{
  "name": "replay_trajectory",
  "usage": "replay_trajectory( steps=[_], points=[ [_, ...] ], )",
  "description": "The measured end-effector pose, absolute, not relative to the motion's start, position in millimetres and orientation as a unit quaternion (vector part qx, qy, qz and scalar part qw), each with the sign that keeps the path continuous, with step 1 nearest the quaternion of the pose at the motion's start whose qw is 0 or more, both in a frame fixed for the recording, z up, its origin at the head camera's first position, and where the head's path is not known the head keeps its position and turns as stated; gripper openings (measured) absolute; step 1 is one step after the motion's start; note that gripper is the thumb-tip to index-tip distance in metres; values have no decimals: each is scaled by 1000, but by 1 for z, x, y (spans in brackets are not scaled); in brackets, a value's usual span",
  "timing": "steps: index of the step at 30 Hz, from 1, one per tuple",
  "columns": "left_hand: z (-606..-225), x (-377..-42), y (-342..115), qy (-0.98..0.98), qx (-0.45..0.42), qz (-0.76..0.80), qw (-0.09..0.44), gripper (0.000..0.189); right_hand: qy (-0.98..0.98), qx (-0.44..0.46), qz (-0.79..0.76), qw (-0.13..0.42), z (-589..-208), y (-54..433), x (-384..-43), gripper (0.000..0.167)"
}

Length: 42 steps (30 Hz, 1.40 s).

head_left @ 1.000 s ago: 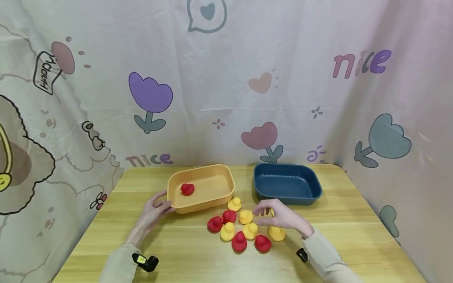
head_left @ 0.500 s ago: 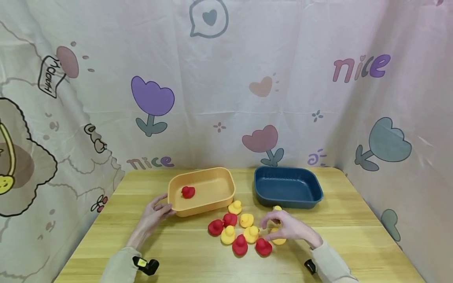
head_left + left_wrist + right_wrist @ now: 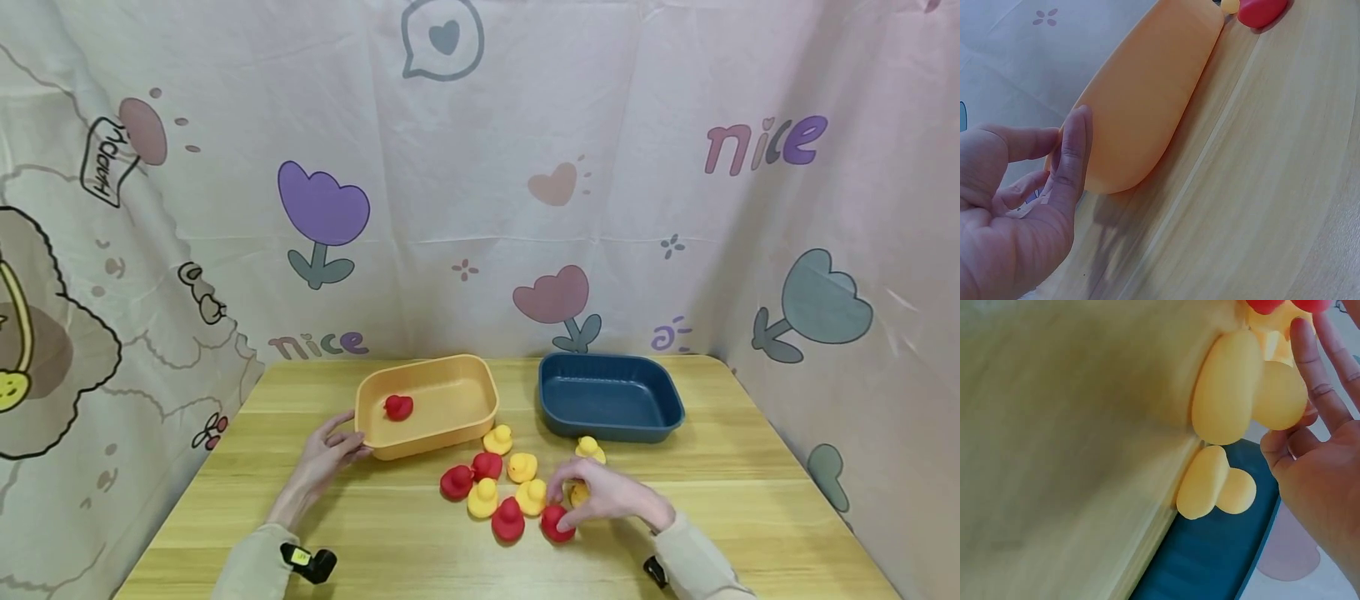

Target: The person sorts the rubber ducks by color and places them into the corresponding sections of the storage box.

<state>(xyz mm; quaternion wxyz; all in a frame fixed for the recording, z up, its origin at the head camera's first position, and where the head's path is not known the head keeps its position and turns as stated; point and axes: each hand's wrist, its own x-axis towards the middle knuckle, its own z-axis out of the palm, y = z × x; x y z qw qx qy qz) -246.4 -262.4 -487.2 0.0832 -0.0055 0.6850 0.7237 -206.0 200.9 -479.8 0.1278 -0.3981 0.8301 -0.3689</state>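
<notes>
I count six yellow ducks (image 3: 483, 501) and five red ducks (image 3: 508, 525), four of the reds grouped with the yellows on the surface (image 3: 420, 546) and one lying in the orange tub (image 3: 453, 407), whose left end my left hand (image 3: 321, 462) pinches. My right hand (image 3: 611, 493) is down at the rightmost red, fingers narrowly spaced about it, though from here I cannot tell whether they grip. One blue tub (image 3: 611, 428) stands right of the orange one, before the printed curtain (image 3: 450, 167), with two yellows in the way between that red and the blue tub, one partly hidden by my right hand.
</notes>
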Motion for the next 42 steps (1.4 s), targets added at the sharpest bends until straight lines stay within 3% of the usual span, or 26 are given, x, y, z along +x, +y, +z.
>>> replay_trajectory(
  steps=[14,42],
  points=[
    [-485,-246,-263,680,1,728,92,69,864,-388,-309,82,-485,197,-201,25],
    [-487,-247,-264,675,2,732,89,66,862,-387,-315,94,-483,193,-201,24]
  ],
)
